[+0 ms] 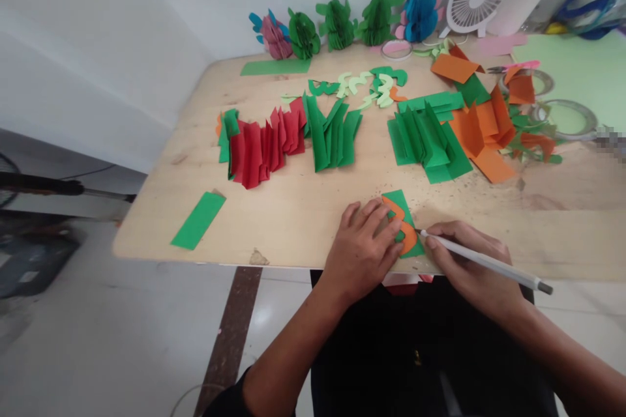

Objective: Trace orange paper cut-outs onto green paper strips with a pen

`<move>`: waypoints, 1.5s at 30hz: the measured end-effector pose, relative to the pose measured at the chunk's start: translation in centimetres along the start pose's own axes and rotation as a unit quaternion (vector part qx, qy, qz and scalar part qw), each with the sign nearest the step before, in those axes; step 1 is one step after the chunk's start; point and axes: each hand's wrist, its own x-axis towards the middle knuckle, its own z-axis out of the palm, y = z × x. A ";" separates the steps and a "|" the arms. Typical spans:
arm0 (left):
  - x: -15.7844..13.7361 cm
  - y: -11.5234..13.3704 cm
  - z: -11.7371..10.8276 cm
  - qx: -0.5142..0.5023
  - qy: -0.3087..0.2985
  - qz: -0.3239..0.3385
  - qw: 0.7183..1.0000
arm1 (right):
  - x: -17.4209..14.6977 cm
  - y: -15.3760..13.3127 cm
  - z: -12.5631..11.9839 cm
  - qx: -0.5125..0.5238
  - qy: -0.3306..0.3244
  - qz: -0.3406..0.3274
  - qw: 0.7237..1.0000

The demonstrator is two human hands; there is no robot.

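So the table is the big thing here, and it's pretty busy: a red stack of folded paper sits across the middle, with one green stack touching its right end and another well apart further right, all beyond my hands. My left hand lies flat near the front edge, fingers a bit spread and pressing down, not gripping anything. My right hand has thumb and fingers closed round the pen. Under the left fingertips is the green card, right by the near edge of the table. The pen leans well back toward my right wrist, and I'd stand it up a little more so the line hugs the shape. On top of the card is the orange cutout, curvy with two lobes, partly under my fingers. Looks like tracing to me, so the trick is holding cutout and card down as one, because if either slips the outline doubles. I'd go light, ease around the curves, and shift fingers one at a time to reach the covered bits. Smallest of all, the pen tip is at the cutout's right edge; can't tell whether there's a line yet.
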 end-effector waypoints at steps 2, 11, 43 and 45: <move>0.0 0.0 0.0 0.000 -0.001 0.000 1.000 | -0.1 0.1 0.0 -0.003 0.001 -0.001 1.000; 0.0 0.0 0.1 0.006 -0.002 -0.001 1.000 | -0.5 -0.2 -0.4 -0.014 0.009 0.022 1.000; -0.1 -0.1 0.1 0.014 -0.003 0.002 1.000 | -0.9 -0.9 0.1 0.056 -0.068 -0.076 0.993; -0.1 -0.2 0.2 0.014 -0.001 0.004 1.000 | -0.9 -0.9 0.0 0.056 -0.070 -0.075 0.993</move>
